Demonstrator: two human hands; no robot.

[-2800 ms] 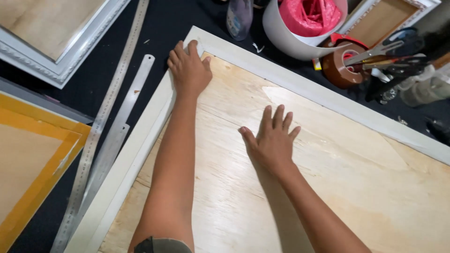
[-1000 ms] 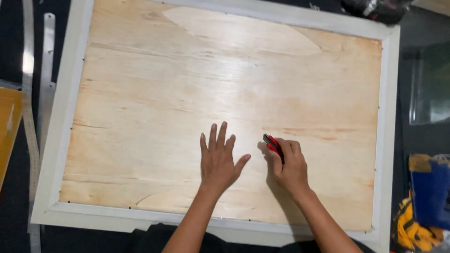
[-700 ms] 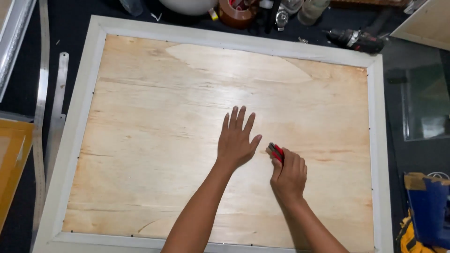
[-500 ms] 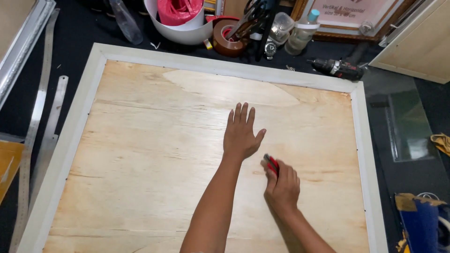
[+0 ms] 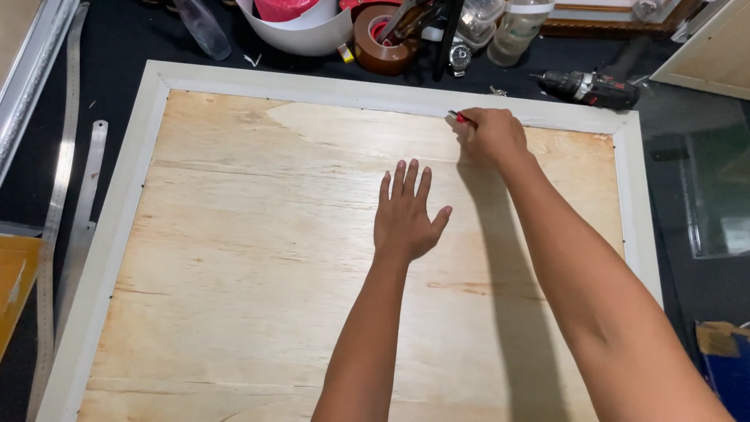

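A large plywood board lies face up inside a white picture frame on a dark work surface. My left hand rests flat on the board near its middle, fingers spread, holding nothing. My right hand reaches to the far edge of the board and is closed around a small red tool. The tool's tip sits where the plywood meets the frame's far rail.
Behind the frame stand a white bowl, a roll of brown tape, jars and a cordless drill. Metal rulers lie along the left. A glass pane lies right, a blue object at lower right.
My right hand carried the red tool from the board's middle to its far edge. My left hand stayed flat on the plywood. The view moved across the frame.
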